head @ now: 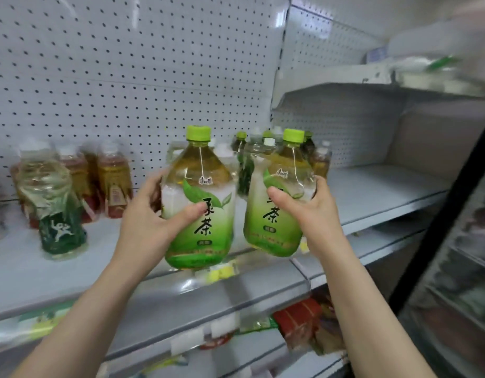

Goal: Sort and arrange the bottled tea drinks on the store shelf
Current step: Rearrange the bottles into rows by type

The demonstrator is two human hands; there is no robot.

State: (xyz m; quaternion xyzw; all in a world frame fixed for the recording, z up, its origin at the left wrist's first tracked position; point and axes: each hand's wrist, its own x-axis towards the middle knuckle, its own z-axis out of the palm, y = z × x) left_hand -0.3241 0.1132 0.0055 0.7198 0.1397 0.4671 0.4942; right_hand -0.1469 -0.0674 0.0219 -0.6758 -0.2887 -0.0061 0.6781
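Observation:
I hold two large green tea bottles with lime-green caps just in front of the grey shelf. My left hand grips the left green tea bottle around its middle. My right hand grips the right green tea bottle the same way; this bottle tilts slightly left. Both hang above the shelf's front edge. Behind them stand several smaller bottles, partly hidden.
At the left of the shelf stand a dark-green-labelled bottle and several red-labelled amber tea bottles. The shelf's right part is bare. A pegboard back wall rises behind. Red packets lie on the shelf below. A glass cooler door is at the far right.

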